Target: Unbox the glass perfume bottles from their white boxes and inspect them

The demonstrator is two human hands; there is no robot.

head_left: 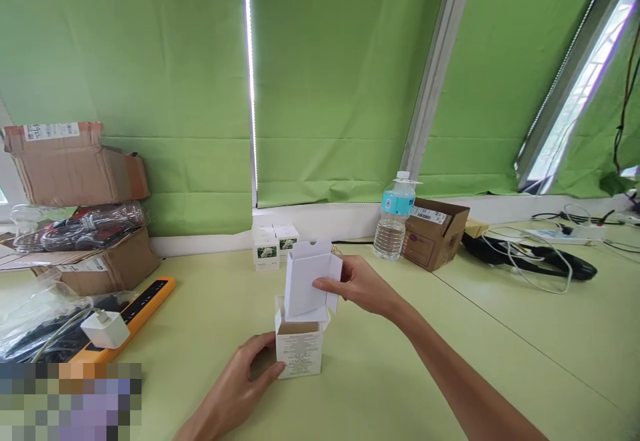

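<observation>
A small white box with printed text on its front stands open-topped on the table. My left hand grips its left side, thumb on the front face and fingers behind the near edge. Pinched in my right hand is a blank white folded cardboard insert, with its flaps sticking out. The insert is upright just above the box's opening, and its lower edge overlaps the box's raised flaps. Whether its bottom is inside the box I cannot tell. My right fingers behind the insert are partly hidden.
Several small white boxes with a flower picture stand near the wall. Right of them are a water bottle, a brown carton and cables. To the left lie an orange power strip and stacked cartons.
</observation>
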